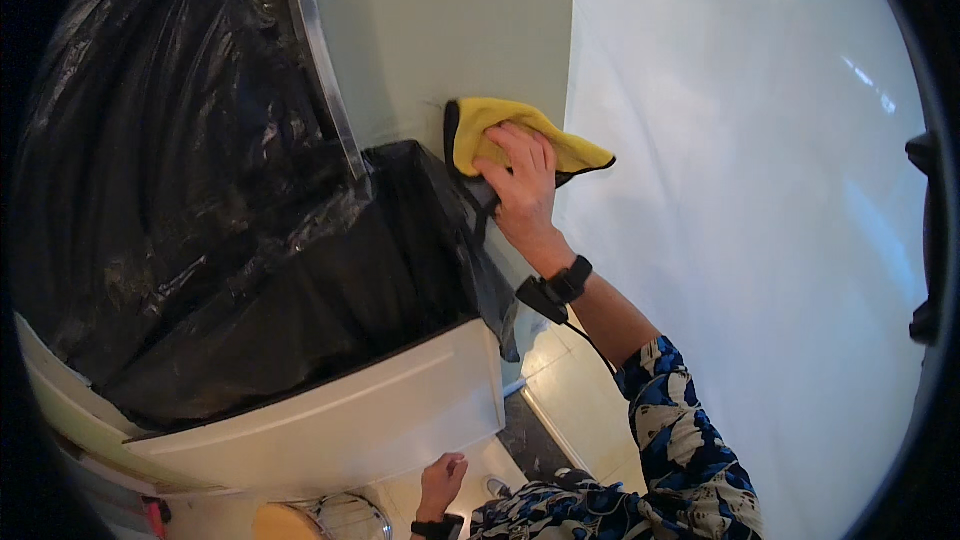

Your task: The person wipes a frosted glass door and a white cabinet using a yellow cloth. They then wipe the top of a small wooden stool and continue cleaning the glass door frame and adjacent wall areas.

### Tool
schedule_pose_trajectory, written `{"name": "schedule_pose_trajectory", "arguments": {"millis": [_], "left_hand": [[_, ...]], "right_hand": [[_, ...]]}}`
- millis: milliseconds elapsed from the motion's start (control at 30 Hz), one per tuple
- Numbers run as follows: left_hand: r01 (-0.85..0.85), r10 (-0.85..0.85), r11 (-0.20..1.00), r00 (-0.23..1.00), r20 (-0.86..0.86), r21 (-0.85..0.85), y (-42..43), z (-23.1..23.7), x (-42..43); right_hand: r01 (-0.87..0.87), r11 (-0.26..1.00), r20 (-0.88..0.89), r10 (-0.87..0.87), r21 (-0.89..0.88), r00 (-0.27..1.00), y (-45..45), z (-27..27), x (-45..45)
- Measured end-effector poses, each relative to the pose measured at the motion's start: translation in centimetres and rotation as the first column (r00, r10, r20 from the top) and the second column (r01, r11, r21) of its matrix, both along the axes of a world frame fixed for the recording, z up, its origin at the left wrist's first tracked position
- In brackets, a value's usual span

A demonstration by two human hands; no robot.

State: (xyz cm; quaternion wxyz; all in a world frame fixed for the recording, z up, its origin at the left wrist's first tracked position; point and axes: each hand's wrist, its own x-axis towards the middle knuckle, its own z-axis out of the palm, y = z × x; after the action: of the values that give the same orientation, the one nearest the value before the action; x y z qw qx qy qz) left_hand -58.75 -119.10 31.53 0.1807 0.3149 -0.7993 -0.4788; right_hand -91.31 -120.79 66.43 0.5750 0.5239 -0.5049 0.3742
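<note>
A yellow cloth with a dark edge (517, 116) lies bunched under my right hand (529, 180), which presses it with spread fingers against a pale grey-green panel (450, 22). One corner of the cloth sticks out to the right. A black band with a small device is on that wrist. My left hand (442, 481) hangs low near the bottom of the view, fingers curled, with nothing visible in it and a dark band on the wrist. Black plastic sheeting (375, 255) lies just left of the cloth and reaches close to it.
A metal strip (322, 60) runs between the sheeting and the panel. Below the sheeting is a white panel (337, 405). A large glossy white surface (735, 165) fills the right side. A round stool-like object (289, 521) stands on the tiled floor (585, 390).
</note>
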Motion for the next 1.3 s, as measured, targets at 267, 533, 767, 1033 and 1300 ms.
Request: {"name": "schedule_pose_trajectory", "arguments": {"millis": [267,533,767,1033,1300], "left_hand": [[0.078,-0.086,0.979,0.995,-0.039,-0.187,-1.2,-4.0,2.7],[0.033,-0.065,0.982,0.983,-0.172,-0.185,0.3,-9.0,-2.1],[0.238,-0.238,0.968,0.971,-0.011,0.076,1.3,-7.5,-5.8],[0.107,-0.192,0.978,0.806,-0.561,-0.180,-3.5,17.4,-12.7],[-0.271,0.059,0.935,0.754,-0.655,-0.228,-8.6,32.5,-15.7]], "right_hand": [[-0.014,0.999,-0.139,0.009,-0.034,0.990,0.8,4.6,2.9],[0.123,0.970,-0.200,-0.166,-0.209,0.966,0.3,12.4,4.1],[0.103,0.989,-0.200,-0.123,-0.106,0.972,-0.3,9.7,4.3],[0.075,0.954,0.036,-0.089,0.291,0.995,-3.0,-1.5,2.5],[-0.117,0.888,0.098,0.081,0.446,0.992,-2.5,-2.3,2.9]]}}
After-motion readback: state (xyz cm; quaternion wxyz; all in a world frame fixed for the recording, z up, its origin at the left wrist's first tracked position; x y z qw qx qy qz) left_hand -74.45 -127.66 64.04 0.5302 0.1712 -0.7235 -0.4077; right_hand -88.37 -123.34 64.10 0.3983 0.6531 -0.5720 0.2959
